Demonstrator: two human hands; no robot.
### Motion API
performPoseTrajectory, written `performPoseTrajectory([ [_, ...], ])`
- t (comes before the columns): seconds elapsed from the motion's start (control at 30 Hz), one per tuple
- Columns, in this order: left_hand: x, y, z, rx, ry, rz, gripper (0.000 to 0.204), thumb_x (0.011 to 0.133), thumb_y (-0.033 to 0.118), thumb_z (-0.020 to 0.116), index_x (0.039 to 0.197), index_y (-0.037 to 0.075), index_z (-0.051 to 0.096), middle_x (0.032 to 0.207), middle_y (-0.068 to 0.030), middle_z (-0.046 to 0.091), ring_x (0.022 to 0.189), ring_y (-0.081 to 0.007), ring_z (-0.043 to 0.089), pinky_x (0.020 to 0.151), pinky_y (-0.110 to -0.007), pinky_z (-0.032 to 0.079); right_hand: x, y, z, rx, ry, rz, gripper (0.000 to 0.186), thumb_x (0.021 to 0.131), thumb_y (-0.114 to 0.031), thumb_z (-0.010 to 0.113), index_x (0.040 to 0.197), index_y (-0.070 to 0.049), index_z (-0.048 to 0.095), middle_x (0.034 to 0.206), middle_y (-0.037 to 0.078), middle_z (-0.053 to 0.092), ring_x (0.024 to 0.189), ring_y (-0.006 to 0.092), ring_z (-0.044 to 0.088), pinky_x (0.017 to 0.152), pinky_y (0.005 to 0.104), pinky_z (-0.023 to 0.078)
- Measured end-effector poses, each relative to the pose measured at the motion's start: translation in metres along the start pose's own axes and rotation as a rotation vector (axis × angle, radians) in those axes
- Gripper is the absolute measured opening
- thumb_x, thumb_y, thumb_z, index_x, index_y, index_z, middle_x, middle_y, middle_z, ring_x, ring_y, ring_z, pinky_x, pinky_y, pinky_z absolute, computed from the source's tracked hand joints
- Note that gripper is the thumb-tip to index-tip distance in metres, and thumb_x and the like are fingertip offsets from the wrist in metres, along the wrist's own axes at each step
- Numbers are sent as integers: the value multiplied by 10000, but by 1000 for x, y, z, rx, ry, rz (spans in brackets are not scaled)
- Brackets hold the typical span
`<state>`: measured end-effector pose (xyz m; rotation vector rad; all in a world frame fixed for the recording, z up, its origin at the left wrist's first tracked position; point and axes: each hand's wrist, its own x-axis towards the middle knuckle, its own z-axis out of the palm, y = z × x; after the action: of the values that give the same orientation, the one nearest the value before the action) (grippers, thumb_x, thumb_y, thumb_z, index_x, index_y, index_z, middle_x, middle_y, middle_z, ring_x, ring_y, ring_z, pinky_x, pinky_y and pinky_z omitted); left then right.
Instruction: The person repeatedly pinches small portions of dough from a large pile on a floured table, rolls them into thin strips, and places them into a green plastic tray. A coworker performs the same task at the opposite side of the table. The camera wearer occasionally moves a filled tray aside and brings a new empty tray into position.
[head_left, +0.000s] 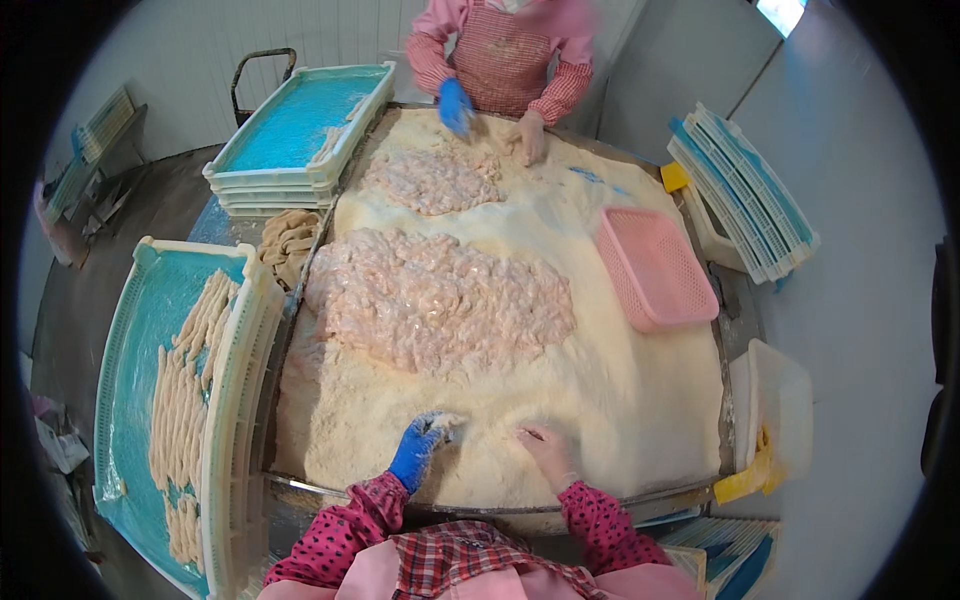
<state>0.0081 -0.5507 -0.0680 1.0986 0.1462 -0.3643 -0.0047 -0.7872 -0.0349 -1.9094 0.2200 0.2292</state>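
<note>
My left hand, in a blue glove dusted with flour, is low over the near part of a bed of pale flour. Its fingers are curled, and what they hold, if anything, I cannot make out. To its right, my right hand wears a thin pale glove. Its fingertips are drawn together at the flour, and anything in them is hidden. Beyond both hands lies a large heap of wet, pinkish raw meat pieces. On the left, a tray lined with blue-green film carries rows of floured strips.
Across the table a co-worker's gloved hands are by a smaller meat heap. A pink basket sits on the flour at right. Stacked trays, a brown cloth, tilted trays and a clear tub line the edges.
</note>
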Motion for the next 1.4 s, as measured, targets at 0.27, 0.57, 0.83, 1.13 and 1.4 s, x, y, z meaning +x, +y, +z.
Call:
performPoseTrajectory([
  [0.27, -4, -15, 19, -1277, -355, -96, 499, 946, 396, 348, 1286, 33, 388, 1299, -170, 436, 1189, -313, 436, 1020, -418, 352, -34, -60, 76, -801, 47, -689, 345, 836, -267, 586, 1136, -98, 603, 948, 75, 579, 865, 256, 539, 770, 365, 450],
  [0.57, -17, 26, 62, -762, -448, -200, 600, 937, 504, 309, 1314, 41, 366, 1347, -135, 411, 1195, -236, 429, 989, -348, 362, -15, -90, 76, -388, 122, -817, 456, 914, -330, 379, 1300, -102, 463, 1329, 158, 429, 1277, 341, 328, 1050, 463, 228],
  [0.83, 14, -37, 9, -992, -1032, -117, 629, 936, 514, 323, 1403, 94, 277, 1399, -87, 360, 1246, -183, 377, 993, -302, 333, -22, -94, 94, -309, -132, -897, 478, 933, -322, 276, 1303, -79, 458, 1385, 167, 374, 1327, 360, 249, 1084, 499, 106],
  [1.13, 0, -20, 21, -656, 85, -10, 541, 947, 471, 336, 1278, 52, 422, 1197, -120, 515, 1070, -230, 499, 913, -342, 411, 0, -78, 104, 204, -276, -807, 551, 938, -351, 358, 1370, -13, 316, 1432, 215, 261, 1352, 349, 191, 1091, 422, 142],
  [1.4, -56, 52, -44, -627, 169, -138, 402, 930, 394, 463, 1127, 47, 514, 885, -53, 585, 740, -133, 556, 649, -257, 476, 226, 2, -67, -547, 233, -168, 158, 800, -111, 543, 854, 17, 619, 781, 130, 629, 750, 231, 595, 690, 356, 468],
])
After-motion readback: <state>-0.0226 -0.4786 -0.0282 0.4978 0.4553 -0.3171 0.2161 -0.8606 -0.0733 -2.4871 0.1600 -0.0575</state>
